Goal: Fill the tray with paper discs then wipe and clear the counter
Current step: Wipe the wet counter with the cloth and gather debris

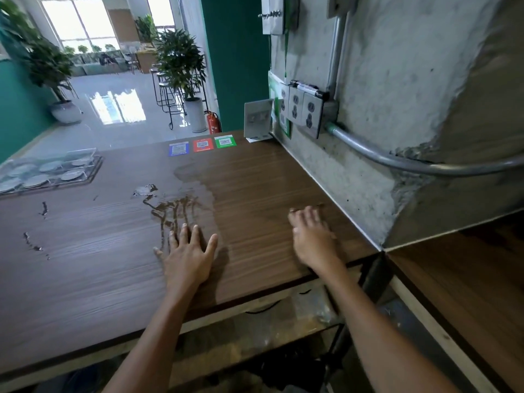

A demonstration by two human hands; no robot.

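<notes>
Brown wood grain filled most of what I saw: the tabletop [255,177] ran from the near edge back to three coloured stickers [202,145], blue, red and green, lying in a row. My left hand [187,256] lay flat on the wood, its grip open, fingers straight and spread, the fingertips at the near end of a streaky wet patch [175,211]. My right hand [312,236] rested further right, near the concrete wall [382,109]; its grip looked open too, fingers reaching forward on the surface, though motion blur left me unsure whether anything sat under them. The clear tray [56,171] stood at the far left of the tabletop, well apart from both hands, with pale paper discs [51,166] lying in its compartments. Smaller drops [44,208] of water dotted the wood between tray and hands. A white card [258,119] stood against the wall by the sockets [302,107].
</notes>
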